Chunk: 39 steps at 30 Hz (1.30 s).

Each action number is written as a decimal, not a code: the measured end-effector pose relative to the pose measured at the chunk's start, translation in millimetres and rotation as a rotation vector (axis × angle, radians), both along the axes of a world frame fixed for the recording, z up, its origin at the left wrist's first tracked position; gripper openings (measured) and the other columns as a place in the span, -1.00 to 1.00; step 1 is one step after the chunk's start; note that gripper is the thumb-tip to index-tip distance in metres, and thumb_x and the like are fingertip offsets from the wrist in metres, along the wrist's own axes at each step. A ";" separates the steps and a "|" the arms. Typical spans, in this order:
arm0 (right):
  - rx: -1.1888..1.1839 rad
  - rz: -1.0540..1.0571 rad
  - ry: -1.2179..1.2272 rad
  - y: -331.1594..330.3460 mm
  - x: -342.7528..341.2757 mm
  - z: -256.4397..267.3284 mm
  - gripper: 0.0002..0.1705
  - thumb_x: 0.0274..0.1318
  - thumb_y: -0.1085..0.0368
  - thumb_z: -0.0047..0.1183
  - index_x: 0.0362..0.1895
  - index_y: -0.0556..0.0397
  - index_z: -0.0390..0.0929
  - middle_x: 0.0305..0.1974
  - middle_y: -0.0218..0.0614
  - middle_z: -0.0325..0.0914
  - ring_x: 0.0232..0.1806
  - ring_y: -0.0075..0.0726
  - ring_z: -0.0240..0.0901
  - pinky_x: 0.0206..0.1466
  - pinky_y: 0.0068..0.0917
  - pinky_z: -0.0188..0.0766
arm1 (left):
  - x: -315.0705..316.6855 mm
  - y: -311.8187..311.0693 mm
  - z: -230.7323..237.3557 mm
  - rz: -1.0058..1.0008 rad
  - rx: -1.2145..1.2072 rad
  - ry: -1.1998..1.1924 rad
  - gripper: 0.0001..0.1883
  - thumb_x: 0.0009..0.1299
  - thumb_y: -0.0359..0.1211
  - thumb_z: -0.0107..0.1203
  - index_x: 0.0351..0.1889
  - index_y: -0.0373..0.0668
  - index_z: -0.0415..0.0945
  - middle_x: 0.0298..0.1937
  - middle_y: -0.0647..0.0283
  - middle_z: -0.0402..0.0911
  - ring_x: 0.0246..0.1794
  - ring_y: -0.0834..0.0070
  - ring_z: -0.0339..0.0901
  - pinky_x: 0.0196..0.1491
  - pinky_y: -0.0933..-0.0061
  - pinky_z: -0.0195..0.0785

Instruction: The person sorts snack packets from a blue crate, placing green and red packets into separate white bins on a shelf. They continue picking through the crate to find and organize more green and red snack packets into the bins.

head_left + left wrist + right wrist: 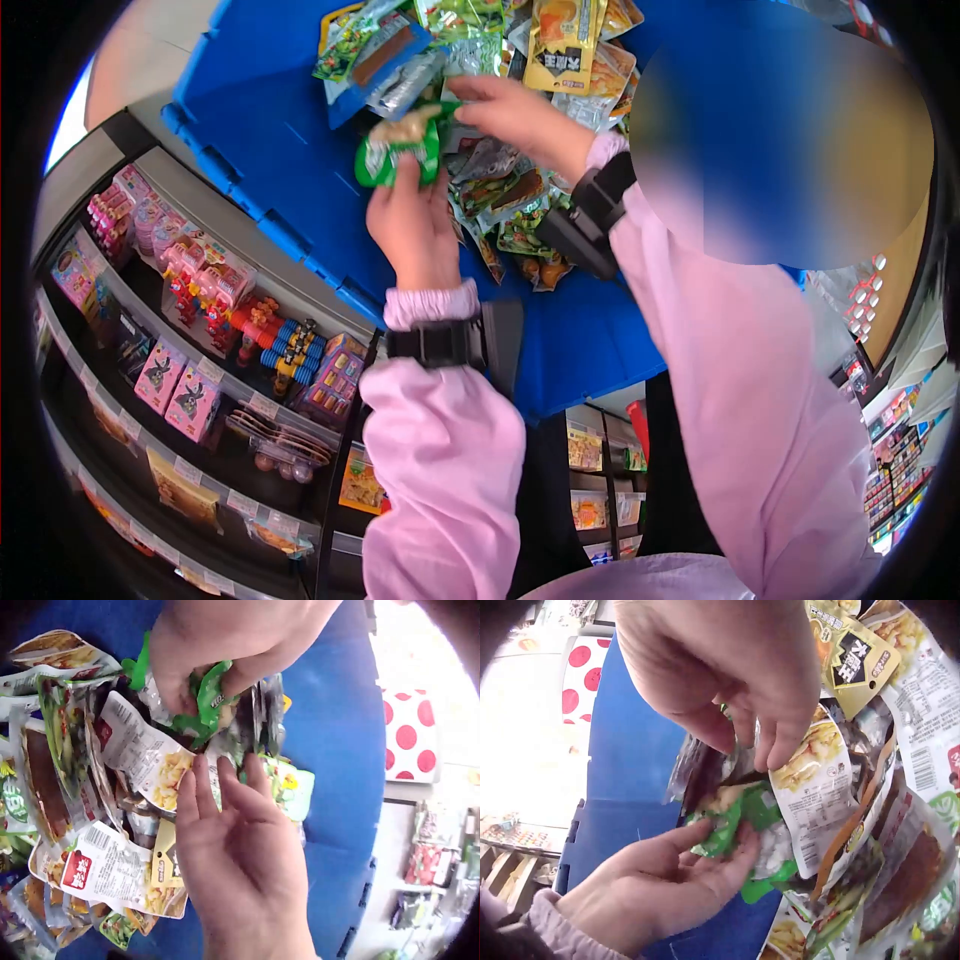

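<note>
A small green snack packet (pixel 405 145) is pinched between the thumb and fingers of my left hand (pixel 415 225), over the blue crate (pixel 300 165). In the left wrist view, part of the green packet (pixel 210 705) is hidden behind that hand. My right hand (pixel 520 120) is beside it, fingers loosely extended and holding nothing; its palm (pixel 247 851) shows in the left wrist view. From the right wrist, its fingertips overlap a white-backed pouch (pixel 817 791). Several clear, printed snack pouches (pixel 500 185) lie heaped in the crate beneath both hands.
A gold pouch (pixel 562 45) lies at the far side of the pile. Shelves with toys and boxed goods (pixel 190 395) run along the left. A red-dotted white item (pixel 410 735) stands beyond the crate wall. Part of the head view at right is blurred.
</note>
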State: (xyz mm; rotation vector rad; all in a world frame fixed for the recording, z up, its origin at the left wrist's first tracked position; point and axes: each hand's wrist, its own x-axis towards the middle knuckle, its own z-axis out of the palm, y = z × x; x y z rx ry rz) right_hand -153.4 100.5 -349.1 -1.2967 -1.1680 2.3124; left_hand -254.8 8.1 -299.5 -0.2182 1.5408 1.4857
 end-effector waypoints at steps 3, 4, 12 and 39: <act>-0.234 -0.118 -0.008 -15.1 15.1 44.3 -0.14 -0.11 -0.06 0.06 0.12 0.34 0.09 -0.02 -0.10 0.28 0.00 -0.33 0.20 0.00 -0.46 0.15 | 17.9 -20.1 47.5 0.000 -0.019 -0.038 -0.74 0.28 -0.41 -0.04 -0.11 -0.33 0.35 -0.16 0.22 0.47 -0.18 0.47 0.45 -0.07 0.39 0.34; -0.284 -0.203 0.086 -25.3 21.3 52.9 -0.28 -0.06 -0.05 0.03 0.04 0.26 0.22 -0.10 -0.21 0.36 -0.07 -0.38 0.27 -0.06 -0.50 0.20 | 26.4 -24.9 67.5 -0.026 -0.035 -0.033 -0.74 0.28 -0.41 -0.03 -0.11 -0.33 0.35 -0.14 0.21 0.46 -0.17 0.47 0.44 -0.08 0.40 0.34; -0.812 -0.237 0.469 -63.8 139.9 187.6 -0.58 0.11 0.09 -0.11 -0.02 0.08 0.33 -0.11 -0.37 0.42 -0.08 -0.48 0.37 -0.06 -0.48 0.34 | 90.8 -61.5 221.4 -0.590 -0.112 0.115 -0.80 0.22 -0.46 0.05 -0.21 -0.35 0.45 -0.26 0.31 0.52 -0.29 0.68 0.40 -0.21 0.65 0.26; -0.145 -0.662 0.350 -160.5 374.7 431.8 -0.40 -0.11 0.32 0.15 0.04 0.07 0.15 -0.13 -0.38 0.30 -0.07 -0.52 0.25 -0.03 -0.56 0.25 | 298.3 -82.4 402.3 -0.695 0.333 -0.402 -0.48 0.22 -0.38 0.05 0.12 -0.30 0.13 0.08 0.09 0.29 0.06 0.27 0.30 0.11 0.20 0.15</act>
